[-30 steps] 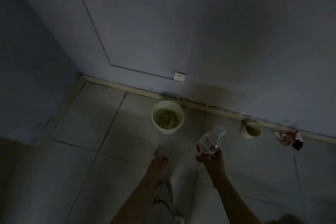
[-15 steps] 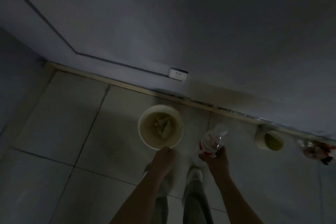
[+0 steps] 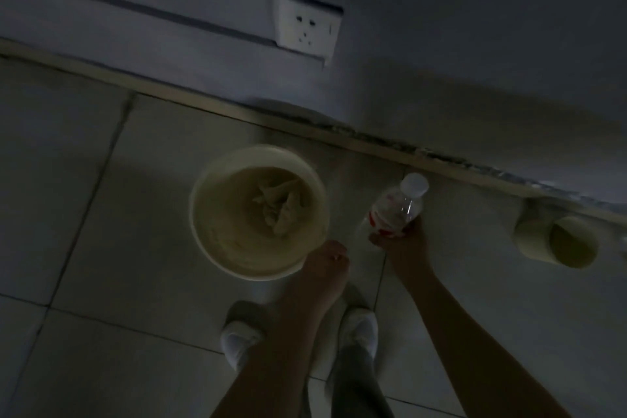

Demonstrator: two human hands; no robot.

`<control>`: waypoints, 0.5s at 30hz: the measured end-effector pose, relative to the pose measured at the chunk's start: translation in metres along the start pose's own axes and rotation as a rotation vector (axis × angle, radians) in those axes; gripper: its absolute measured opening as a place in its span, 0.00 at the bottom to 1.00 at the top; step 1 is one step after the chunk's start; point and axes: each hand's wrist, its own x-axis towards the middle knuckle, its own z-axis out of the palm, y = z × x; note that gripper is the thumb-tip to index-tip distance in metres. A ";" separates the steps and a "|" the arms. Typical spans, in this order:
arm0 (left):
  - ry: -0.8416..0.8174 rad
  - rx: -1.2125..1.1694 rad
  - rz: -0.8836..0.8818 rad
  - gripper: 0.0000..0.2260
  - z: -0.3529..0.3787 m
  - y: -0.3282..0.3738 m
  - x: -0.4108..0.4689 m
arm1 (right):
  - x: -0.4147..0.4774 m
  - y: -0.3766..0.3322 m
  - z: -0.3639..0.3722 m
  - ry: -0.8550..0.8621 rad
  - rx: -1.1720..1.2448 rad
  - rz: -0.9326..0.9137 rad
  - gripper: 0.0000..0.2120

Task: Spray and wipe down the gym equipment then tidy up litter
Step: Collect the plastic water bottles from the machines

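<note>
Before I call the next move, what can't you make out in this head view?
Head view, very dim:
- Left hand: curled fingers and darkness hide whether it holds anything.
- Bottle in the right hand: liquid level lost in the dark.
- Tipped cup: inside in shadow.
- Bin: crumpled contents blurred.

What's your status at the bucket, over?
Right hand grips bottle, not yet in bucket. Left hand at bucket rim, grip unclear in the dark. Crumpled paper inside; way in looks open.

Clear glossy plastic bottle [image 3: 395, 210], matt pale plastic bucket [image 3: 210, 241], crumpled paper [image 3: 278, 207], smooth tiled floor [image 3: 112, 275]
</note>
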 end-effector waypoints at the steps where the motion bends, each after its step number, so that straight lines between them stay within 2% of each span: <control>1: -0.023 0.026 -0.007 0.12 0.008 -0.005 0.011 | 0.012 0.007 0.002 0.006 0.004 -0.003 0.33; 5: -0.067 0.158 -0.004 0.13 0.036 -0.020 0.039 | 0.042 0.026 0.005 0.012 -0.004 -0.004 0.32; 10: 0.020 0.295 0.051 0.14 0.049 -0.030 0.083 | 0.075 0.054 0.014 -0.013 -0.026 -0.021 0.33; 15: 0.013 0.215 0.038 0.13 0.047 -0.026 0.113 | 0.098 0.073 0.032 -0.050 0.044 -0.018 0.31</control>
